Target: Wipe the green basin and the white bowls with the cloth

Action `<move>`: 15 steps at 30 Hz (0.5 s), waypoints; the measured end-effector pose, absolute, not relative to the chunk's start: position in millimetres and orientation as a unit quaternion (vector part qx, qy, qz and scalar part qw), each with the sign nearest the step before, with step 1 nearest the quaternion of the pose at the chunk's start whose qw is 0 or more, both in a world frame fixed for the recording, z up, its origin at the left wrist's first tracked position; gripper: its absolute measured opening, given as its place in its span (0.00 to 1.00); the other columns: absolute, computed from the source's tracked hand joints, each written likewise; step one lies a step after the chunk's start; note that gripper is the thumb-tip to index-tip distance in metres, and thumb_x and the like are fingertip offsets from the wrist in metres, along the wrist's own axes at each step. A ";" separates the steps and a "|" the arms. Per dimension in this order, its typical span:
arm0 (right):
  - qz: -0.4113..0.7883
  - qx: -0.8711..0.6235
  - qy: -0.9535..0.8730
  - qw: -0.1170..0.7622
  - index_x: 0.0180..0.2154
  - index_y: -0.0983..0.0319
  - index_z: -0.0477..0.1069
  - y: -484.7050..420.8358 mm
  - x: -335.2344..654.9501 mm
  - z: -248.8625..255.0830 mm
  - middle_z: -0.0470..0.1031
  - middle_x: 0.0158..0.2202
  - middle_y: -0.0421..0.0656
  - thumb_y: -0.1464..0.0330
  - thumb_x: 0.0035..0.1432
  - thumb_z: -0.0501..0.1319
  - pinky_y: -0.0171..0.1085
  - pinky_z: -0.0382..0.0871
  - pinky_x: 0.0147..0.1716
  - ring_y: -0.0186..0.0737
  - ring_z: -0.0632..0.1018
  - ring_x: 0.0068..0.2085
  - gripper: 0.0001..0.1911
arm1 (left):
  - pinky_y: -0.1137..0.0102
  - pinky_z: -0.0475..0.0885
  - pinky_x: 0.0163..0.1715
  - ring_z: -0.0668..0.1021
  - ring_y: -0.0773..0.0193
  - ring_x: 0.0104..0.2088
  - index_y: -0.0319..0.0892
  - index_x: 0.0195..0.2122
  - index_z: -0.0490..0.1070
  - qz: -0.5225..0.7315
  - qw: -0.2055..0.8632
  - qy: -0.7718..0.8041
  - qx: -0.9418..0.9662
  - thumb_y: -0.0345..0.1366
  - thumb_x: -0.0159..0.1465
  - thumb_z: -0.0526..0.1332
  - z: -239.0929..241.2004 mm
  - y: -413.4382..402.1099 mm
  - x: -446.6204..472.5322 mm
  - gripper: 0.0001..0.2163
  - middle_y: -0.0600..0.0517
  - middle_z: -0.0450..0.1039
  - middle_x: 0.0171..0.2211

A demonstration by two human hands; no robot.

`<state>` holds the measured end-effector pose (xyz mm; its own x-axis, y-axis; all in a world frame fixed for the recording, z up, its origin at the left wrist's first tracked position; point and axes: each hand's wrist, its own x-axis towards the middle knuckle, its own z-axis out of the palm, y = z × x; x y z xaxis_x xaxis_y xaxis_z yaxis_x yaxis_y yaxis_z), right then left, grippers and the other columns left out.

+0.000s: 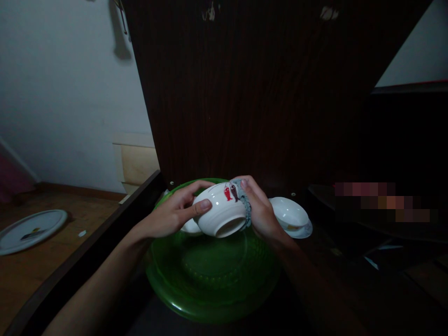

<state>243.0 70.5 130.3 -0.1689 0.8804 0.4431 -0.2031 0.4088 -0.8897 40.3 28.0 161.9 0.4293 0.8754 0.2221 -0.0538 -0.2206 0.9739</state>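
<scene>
A white bowl (pixel 213 211) with red and dark fish drawn on its side is held tilted, its foot towards me. My left hand (pixel 177 210) grips its left side, thumb on the outer wall and fingers at the rim. In my right hand (pixel 259 205) is a grey-blue cloth (pixel 246 200), pressed against the bowl's right side. Below them stands a large green basin (pixel 213 298). Part of another white dish (pixel 191 227) shows inside the basin, behind the bowl and my left hand.
Right of the basin, a white bowl (pixel 289 212) rests on a white dish (pixel 301 231). A dark wooden panel (pixel 245 93) rises behind, and a dark raised edge (pixel 87 252) runs along the left. A white round lid-like object (pixel 35 228) lies on the wooden floor.
</scene>
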 end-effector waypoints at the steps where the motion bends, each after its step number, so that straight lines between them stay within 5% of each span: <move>1: 0.476 -0.280 -0.593 0.585 0.38 0.56 0.72 71.0 241.9 129.9 0.74 0.30 0.36 0.52 0.63 0.59 0.33 0.70 0.29 0.35 0.75 0.30 0.15 | 0.76 0.73 0.28 0.79 0.62 0.31 0.42 0.53 0.75 0.439 0.538 0.320 0.644 0.40 0.64 0.66 161.2 30.0 38.8 0.17 0.47 0.80 0.37; 5: 0.518 -0.284 -0.532 0.607 0.35 0.57 0.73 74.7 239.5 131.4 0.75 0.29 0.37 0.51 0.58 0.64 0.35 0.72 0.29 0.37 0.76 0.30 0.16 | 0.78 0.70 0.25 0.77 0.65 0.28 0.38 0.44 0.79 0.461 0.536 0.284 0.648 0.46 0.60 0.69 159.4 37.7 32.0 0.17 0.47 0.78 0.32; 11: 0.538 -0.274 -0.458 0.652 0.36 0.57 0.72 84.5 239.2 125.8 0.79 0.33 0.37 0.53 0.56 0.66 0.39 0.75 0.38 0.40 0.79 0.35 0.15 | 0.70 0.75 0.39 0.81 0.58 0.39 0.39 0.49 0.78 0.423 0.552 0.240 0.677 0.36 0.59 0.70 158.4 42.1 31.3 0.17 0.43 0.81 0.41; 15: 0.479 -0.272 -0.457 0.699 0.40 0.57 0.73 81.9 234.8 122.5 0.80 0.37 0.39 0.53 0.62 0.61 0.41 0.75 0.42 0.41 0.80 0.39 0.14 | 0.72 0.74 0.37 0.81 0.60 0.37 0.40 0.51 0.77 0.436 0.555 0.230 0.670 0.35 0.60 0.70 153.6 41.0 36.7 0.17 0.44 0.82 0.40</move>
